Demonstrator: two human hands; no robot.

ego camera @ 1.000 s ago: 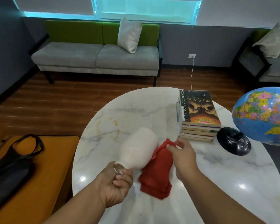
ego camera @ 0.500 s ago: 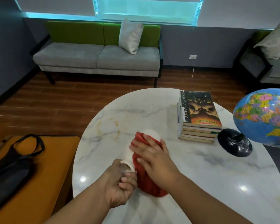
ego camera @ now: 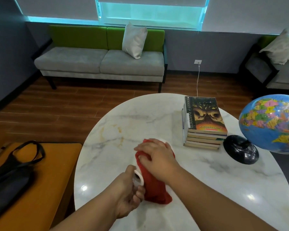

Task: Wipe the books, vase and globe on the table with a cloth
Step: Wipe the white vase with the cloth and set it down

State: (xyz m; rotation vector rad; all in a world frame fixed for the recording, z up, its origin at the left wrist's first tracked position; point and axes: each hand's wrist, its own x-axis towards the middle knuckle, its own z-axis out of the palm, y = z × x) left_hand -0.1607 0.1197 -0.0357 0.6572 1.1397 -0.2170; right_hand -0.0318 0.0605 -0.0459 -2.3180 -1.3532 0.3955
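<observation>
We see a glossy white marble bench (ego camera: 157, 117) (bright spots glint on it). Left of the paperback books (ego camera: 205, 120), a matt red cloth (ego camera: 153, 184) covers the smooth white vase (ego camera: 137, 183). Right of them, the globe (ego camera: 270, 124) shines on its polished black base (ego camera: 240, 150).

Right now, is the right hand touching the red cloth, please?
Touching. The head view shows the right hand pressed onto the red cloth, which covers the white vase.
</observation>
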